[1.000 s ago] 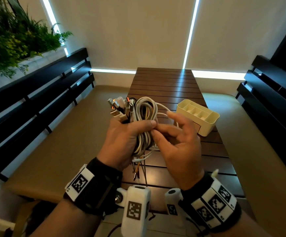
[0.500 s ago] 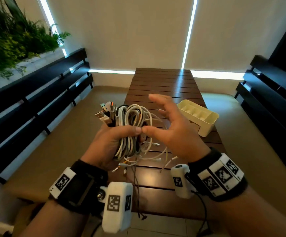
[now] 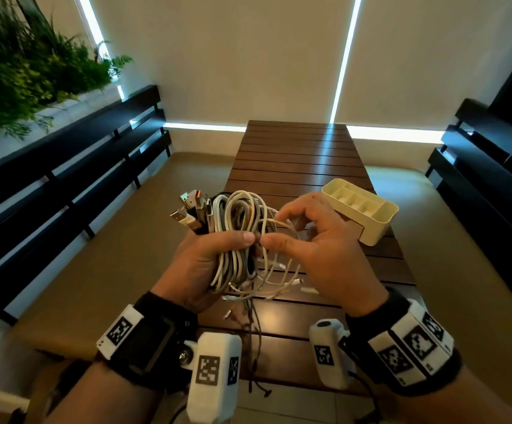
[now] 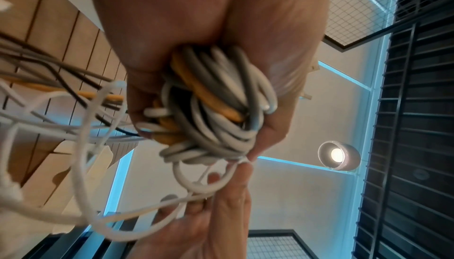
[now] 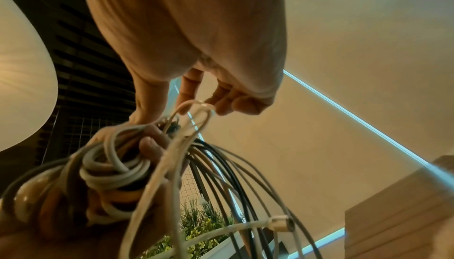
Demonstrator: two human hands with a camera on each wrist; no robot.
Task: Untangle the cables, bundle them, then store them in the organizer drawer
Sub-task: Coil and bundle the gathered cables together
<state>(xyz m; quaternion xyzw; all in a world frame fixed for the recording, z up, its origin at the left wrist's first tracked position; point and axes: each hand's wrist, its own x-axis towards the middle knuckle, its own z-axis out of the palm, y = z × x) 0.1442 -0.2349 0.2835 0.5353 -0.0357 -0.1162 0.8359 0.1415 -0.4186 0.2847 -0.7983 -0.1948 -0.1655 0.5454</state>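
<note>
My left hand (image 3: 206, 264) grips a thick bundle of white, grey and orange cables (image 3: 239, 237) above the near end of the table, plugs fanned out at its upper left. The same bundle of cables (image 4: 216, 108) fills the left wrist view, squeezed in the fist. My right hand (image 3: 316, 249) is beside it, fingers curled, pinching a thin white cable loop (image 5: 196, 108) pulled out of the bundle. Loose cable ends (image 3: 267, 289) dangle below both hands. The cream organizer drawer (image 3: 360, 211) with several compartments sits on the table just right of my right hand.
A dark slatted wooden table (image 3: 300, 154) runs away from me. Black benches (image 3: 65, 166) line the left and right sides. Green plants (image 3: 19, 71) stand at the far left. A thin dark cord (image 3: 253, 347) hangs below the table's near edge.
My right hand went from spread open beside the bundle to curled, pinching a thin white loop. The left hand keeps its grip on the bundle.
</note>
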